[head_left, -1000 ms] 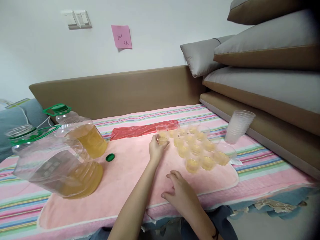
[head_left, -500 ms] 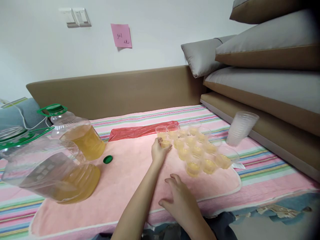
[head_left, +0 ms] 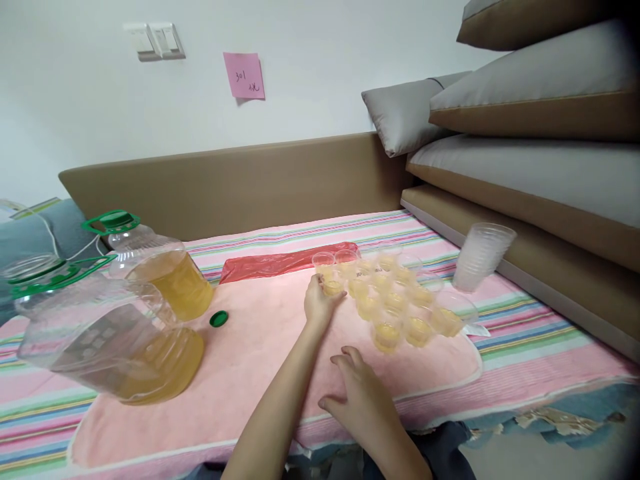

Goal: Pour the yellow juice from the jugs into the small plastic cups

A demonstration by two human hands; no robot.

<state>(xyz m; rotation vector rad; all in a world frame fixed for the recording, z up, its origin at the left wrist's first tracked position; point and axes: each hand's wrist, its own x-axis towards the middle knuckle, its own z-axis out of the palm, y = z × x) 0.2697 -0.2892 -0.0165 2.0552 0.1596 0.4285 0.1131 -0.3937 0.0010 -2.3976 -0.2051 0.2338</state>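
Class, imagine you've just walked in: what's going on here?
A person's left hand holds a clear cup of yellow liquid at the left edge of a group of similar filled cups. The right hand is open and empty. Further left are the near bottle, uncapped, and the far bottle, capped, both partly full.

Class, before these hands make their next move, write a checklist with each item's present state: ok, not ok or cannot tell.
1. Left hand has fingers around a filled cup: ok.
2. Right hand free, fingers open: ok.
3. Far bottle capped: ok.
4. Near bottle capped: not ok; its neck is open, and a green cap lies on the pink mat.
5. Pink mat dry under the cups: cannot tell.
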